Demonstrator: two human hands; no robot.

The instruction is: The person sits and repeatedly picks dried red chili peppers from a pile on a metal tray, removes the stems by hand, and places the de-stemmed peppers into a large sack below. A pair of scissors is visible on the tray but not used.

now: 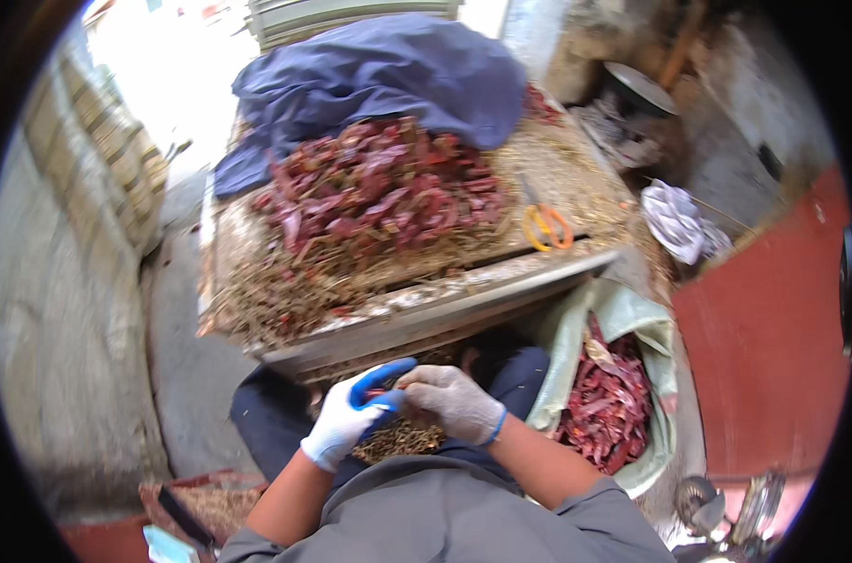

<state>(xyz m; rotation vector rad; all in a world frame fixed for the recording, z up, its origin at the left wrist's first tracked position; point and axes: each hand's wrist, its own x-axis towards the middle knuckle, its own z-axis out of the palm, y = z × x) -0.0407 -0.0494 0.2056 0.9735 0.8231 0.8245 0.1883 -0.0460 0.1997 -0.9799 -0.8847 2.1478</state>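
My left hand (346,412), in a white knit glove with blue coated fingers, is curled around a small red piece (375,395) that looks like a dried chilli pepper, mostly hidden. Touching or nearly touching it, my right hand (448,401) wears a worn greyish glove with the fingers bent together; what lies between its fingertips is hidden. Both hands are above my lap, over a mass of loose stems (401,442). In front is a heap of dried red chillies (390,183) on a low wooden table (566,165).
Orange-handled scissors (549,226) lie right of the heap. Blue cloth (383,77) covers its back. Cut stems (278,295) litter the table's front left. An open woven sack (612,302) holds red chillies (609,401) at my right. A crumpled white cloth (676,218) is beyond.
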